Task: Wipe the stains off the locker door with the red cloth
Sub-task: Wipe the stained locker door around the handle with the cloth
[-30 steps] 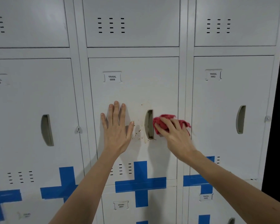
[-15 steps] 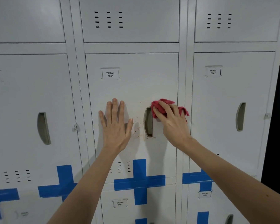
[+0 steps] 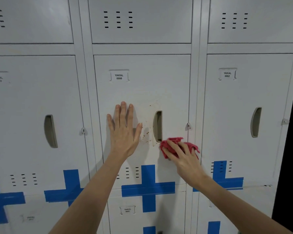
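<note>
Moved: red cloth (image 3: 177, 146) has dropped from beside the handle's top to just below its lower end.
Right hand (image 3: 184, 157): fingers curled over the cloth, pressing it to the locker door (image 3: 142, 92).
Left hand (image 3: 123, 130): flat, fingers spread, holding nothing, against the door.
Stains (image 3: 146, 132): brown specks between left hand and handle (image 3: 157, 126).

Middle locker door (image 3: 142, 92) carries a label (image 3: 119, 76) reading "YAKAL 0006"; at three o'clock, the neighbouring door's label (image 3: 227, 74) reads "YAKAL 0002"; six o'clock, "YAKAL 0007" (image 3: 127, 210).
</note>
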`<state>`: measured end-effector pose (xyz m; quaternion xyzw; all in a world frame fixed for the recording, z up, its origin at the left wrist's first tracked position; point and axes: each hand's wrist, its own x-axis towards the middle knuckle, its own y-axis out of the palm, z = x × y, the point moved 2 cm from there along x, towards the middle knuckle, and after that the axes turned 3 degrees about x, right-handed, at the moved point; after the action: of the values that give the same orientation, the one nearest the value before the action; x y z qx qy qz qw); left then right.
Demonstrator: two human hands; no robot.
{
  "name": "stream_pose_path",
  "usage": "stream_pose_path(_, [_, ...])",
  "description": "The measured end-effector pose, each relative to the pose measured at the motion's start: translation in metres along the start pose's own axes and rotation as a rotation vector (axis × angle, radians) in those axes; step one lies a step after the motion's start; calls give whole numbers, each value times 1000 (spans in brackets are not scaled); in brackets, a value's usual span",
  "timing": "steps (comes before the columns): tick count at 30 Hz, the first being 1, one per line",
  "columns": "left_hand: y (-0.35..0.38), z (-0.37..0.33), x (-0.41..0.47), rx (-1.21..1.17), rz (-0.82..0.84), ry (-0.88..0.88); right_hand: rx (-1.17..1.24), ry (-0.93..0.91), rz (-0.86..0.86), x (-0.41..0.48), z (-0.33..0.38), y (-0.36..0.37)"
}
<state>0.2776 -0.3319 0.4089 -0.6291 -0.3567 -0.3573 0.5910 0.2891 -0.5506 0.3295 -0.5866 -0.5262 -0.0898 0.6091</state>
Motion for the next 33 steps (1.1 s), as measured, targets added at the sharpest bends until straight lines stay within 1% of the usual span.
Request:
stream_pose_path(2, [-2, 0, 0, -8, 17, 8, 42, 2, -5, -4, -2, 3])
stream_pose_path(4, [-5, 4, -4, 4, 13, 3, 141, 147, -58, -6, -4, 6])
stream_pose_path(6, [-4, 10, -12, 39, 0, -23, 158, 253, -78, -8, 1, 10])
stream_pose_path(10, [2, 25, -27, 42, 37, -49, 133, 210, -7, -12, 27, 23])
stream_pose_path(15, [1, 27, -28, 28, 62, -28, 145, 181, 56, 2, 61, 27])
stream_pose_path(19, [1, 29, -28, 20, 61, -27, 210, 166, 54, 21, 81, 22])
stream_pose_path(22, [3, 32, -28, 33, 59, -29, 232, 94, 48, 29, 86, 19])
stream_pose_path(25, [4, 32, -28, 40, 60, -28, 201, 27, 62, 20, 71, 17])
stream_pose_path(27, [3, 32, -28, 38, 62, -33, 187, 72, 55, 7, 53, 18])
stream_pose_path(30, [2, 29, -28, 26, 60, -45, 223, 245, 21, -12, 37, 24])
stream_pose_path(31, [2, 28, -29, 15, 62, -46, 240, 274, 29, -15, 39, 26])
stream_pose_path(33, [0, 27, -29, 2, 63, -42, 262, 260, 61, -13, 52, 27])
